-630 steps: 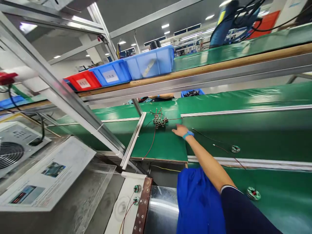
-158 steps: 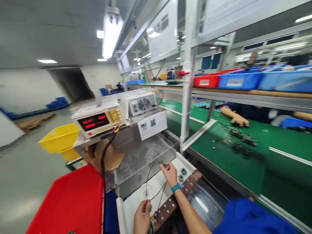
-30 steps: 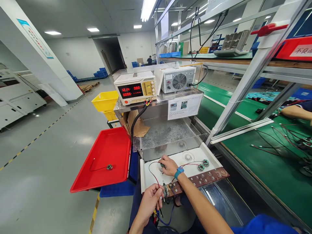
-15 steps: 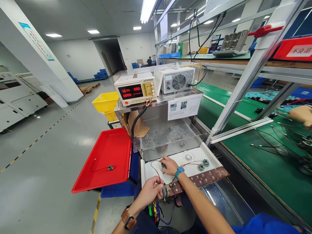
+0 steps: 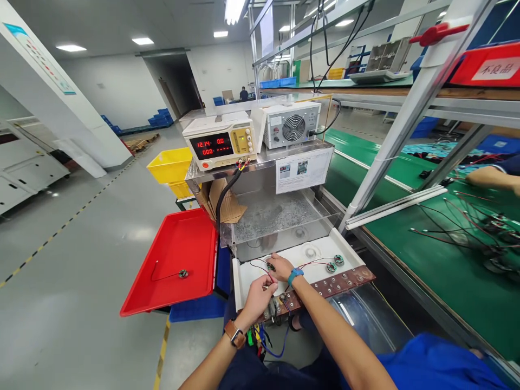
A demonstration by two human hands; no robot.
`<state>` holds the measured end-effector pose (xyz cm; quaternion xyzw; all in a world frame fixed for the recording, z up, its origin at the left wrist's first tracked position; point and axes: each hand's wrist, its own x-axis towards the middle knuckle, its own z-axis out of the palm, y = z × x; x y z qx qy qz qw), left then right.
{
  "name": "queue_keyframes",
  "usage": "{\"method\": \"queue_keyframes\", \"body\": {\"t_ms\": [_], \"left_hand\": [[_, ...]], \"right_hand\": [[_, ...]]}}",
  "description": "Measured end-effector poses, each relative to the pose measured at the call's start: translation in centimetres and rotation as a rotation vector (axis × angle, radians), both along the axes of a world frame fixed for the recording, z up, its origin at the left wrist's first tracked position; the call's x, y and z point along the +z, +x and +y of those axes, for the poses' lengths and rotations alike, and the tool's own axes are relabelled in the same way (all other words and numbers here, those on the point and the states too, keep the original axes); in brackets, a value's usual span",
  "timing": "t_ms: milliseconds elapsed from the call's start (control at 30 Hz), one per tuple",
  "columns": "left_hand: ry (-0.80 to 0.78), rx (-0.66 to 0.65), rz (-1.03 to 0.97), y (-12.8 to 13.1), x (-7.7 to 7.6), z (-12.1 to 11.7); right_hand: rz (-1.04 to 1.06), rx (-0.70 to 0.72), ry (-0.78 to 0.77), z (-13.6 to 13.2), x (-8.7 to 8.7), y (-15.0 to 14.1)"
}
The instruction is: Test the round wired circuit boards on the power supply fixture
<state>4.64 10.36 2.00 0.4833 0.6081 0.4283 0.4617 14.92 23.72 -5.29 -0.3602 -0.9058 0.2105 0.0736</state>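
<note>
Toward the left end of the white tray, a round green circuit-board unit is being pinched in the fingertips of the right hand. Its thin red lead is being gripped between thumb and fingers of the left hand, close to the brown riveted strip along the tray's near edge. The hands are being held just beside each other — whether they are touching cannot be told. Two similar board units are being carried near the tray's right end. The held unit is being judged light and stiff, its lead limp, its wire joints probably fragile — a hold by the rim is being favoured over any pull on the wire.
</note>
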Motion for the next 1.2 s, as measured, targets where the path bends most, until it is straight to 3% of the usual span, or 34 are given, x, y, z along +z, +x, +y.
{"method": "queue_keyframes", "body": {"t_ms": [367, 800, 1200], "left_hand": [[0.070, -0.050, 0.035, 0.8, -1.1, 1.2], [-0.032, 0.014, 0.130, 1.0, -3.9, 1.8], [-0.092, 0.018, 0.107, 0.9, -5.4, 2.2]], "right_hand": [[-0.019, -0.024, -0.038, 0.0, 0.4, 0.2], [-0.002, -0.024, -0.016, 0.2, -0.3, 0.2], [-0.016, -0.042, -0.014, 0.4, -1.0, 0.1]]}}
